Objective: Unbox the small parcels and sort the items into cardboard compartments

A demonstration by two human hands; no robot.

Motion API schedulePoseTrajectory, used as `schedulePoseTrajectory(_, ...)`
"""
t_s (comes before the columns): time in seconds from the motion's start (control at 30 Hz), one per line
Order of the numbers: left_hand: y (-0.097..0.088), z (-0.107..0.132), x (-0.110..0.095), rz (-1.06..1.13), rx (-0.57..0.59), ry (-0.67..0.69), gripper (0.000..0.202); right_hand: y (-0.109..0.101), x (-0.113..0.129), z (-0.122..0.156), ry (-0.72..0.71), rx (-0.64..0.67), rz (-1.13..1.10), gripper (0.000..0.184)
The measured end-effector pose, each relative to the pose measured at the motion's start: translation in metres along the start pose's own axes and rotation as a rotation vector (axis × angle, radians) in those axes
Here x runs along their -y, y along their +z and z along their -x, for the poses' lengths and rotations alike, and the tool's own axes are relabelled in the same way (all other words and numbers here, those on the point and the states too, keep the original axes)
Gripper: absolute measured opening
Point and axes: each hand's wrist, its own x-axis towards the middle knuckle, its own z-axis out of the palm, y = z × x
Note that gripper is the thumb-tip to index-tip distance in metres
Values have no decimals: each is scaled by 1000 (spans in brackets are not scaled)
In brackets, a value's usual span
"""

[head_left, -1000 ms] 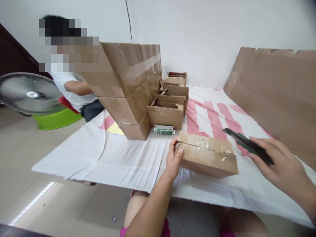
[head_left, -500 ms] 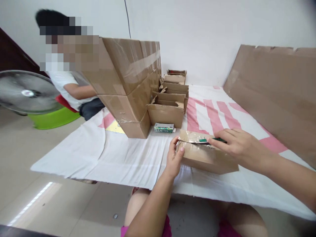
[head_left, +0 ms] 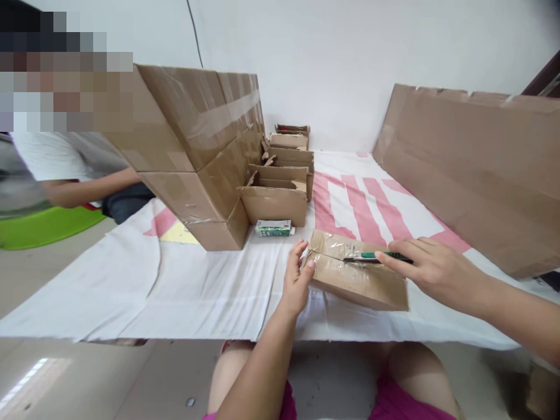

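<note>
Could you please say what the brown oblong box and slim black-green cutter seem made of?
Brown oblong box: matte cardboard, judging by dull tan faces; glints suggest glossy plastic tape. Slim black-green cutter: probably smooth plastic, from its solid green; greyish strip perhaps metal.

Taped cartons (head_left: 195, 154) stood stacked, open boxes (head_left: 273, 207) sat alongside, a small packet (head_left: 273, 228) lay in front, a cardboard panel (head_left: 468, 175) opposite.

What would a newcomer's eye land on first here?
Probably the tall stack of taped cardboard boxes, left of centre on the white-and-pink cloth. Next, the green-and-black cutter in the right hand, over the top of a smaller box near the front edge; the left hand holds that box's left end.
</note>
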Motion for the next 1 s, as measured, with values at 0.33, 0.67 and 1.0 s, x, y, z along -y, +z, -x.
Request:
schedulePoseTrajectory(0.33, -11, -5, -12, -196, 233, 143, 36, -14, 22, -20, -91, -22, 163, 34)
schedulePoseTrajectory(0.67, -12, -8, -16, -369, 216, 179, 39, -16, -6, 31, 22, 111, 140, 40)
schedulePoseTrajectory(1.0, -7, -4, -11, -352, 208, 180, 39, 8, -12, 102, 473, -156, -38, 34)
